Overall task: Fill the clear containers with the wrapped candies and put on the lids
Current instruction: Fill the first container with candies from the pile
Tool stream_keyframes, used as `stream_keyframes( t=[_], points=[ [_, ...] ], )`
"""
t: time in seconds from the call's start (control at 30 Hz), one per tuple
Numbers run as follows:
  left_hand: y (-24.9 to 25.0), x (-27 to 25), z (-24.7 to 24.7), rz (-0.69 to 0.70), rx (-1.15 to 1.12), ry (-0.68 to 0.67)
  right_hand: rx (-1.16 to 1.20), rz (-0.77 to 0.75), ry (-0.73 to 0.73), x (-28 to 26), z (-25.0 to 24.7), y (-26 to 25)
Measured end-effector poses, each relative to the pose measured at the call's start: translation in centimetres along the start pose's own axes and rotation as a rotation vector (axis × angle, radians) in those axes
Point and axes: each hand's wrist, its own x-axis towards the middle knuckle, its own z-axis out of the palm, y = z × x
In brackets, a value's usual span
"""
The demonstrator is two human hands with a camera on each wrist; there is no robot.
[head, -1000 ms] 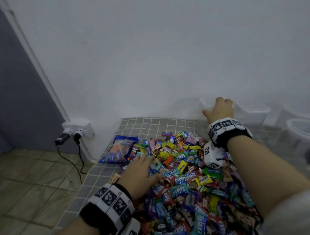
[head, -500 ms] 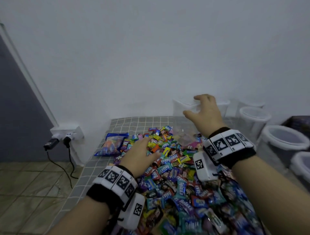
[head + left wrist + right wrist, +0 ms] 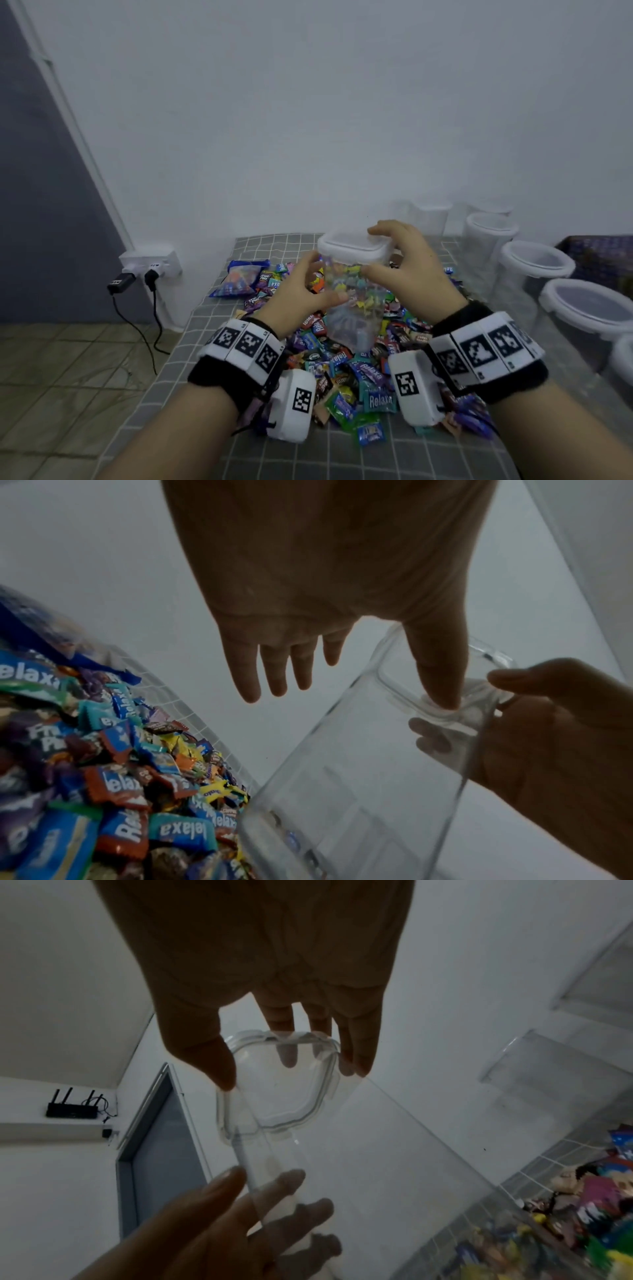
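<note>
Nearest me, the wrapped candies (image 3: 346,373) lie heaped along the middle of the grid-patterned cloth (image 3: 428,455), spilling toward its near edge. Above the heap I have the clear container (image 3: 352,308) lifted, its white lid (image 3: 352,248) on; it looks empty, the colours showing through its walls. My left hand (image 3: 301,301) steadies its left wall, thumb laid against it, fingers spread and straight. My right hand (image 3: 407,274) pinches the lid's rim, thumb at the near corner, fingers curled over the far edge.

Step in hand, as I judge it: lid off. Brace the body firmly, peel up from one corner, keep it upright.

At the cloth's far left edge, a blue candy bag (image 3: 239,282). Along the right edge, more lidded containers (image 3: 534,263).
</note>
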Motion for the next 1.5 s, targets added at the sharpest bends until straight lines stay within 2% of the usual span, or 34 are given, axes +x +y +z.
stream_keyframes(
  t=[0.2,0.3,0.37,0.47,0.57,0.7,0.8,1.03,1.37,1.43,1.5],
  points=[
    [0.2,-1.5,1.2,0.044,-0.142,-0.187,0.230,0.007,-0.141,-2.7,0.1,0.2],
    [-0.4,-2.6,1.5,0.043,-0.163,-0.202,0.399,0.130,-0.194,-3.9,0.0,0.5],
    [-1.0,-3.2,1.6,0.030,-0.157,-0.201,0.534,0.235,-0.177,-4.6,-0.1,0.6],
    [-1.8,-4.2,1.7,0.007,-0.168,-0.245,0.458,0.367,-0.117,-5.3,0.2,1.1],
    [-2.1,-5.1,1.8,-0.016,-0.155,-0.278,0.343,0.466,-0.131,-6.0,0.5,1.4],
    [-3.0,-5.8,1.9,-0.085,-0.100,-0.273,0.422,0.591,-0.195,-6.4,0.7,1.4],
    [-3.4,-6.1,2.3,-0.084,-0.079,-0.267,0.492,0.664,-0.217,-6.6,1.0,1.4],
    [-3.9,-5.9,2.4,-0.078,-0.015,-0.243,0.516,0.708,-0.162,-5.9,1.3,1.2],
    [-3.9,-6.1,2.7,0.007,0.124,-0.065,0.477,0.667,-0.172,-5.6,1.5,1.3],
    [-3.5,-6.3,2.6,0.026,0.110,-0.107,0.458,0.650,-0.184,-5.5,1.5,1.3],
    [-3.4,-6.4,1.9,-0.001,0.016,-0.209,0.457,0.648,-0.196,-5.5,1.5,1.3]
  ],
)
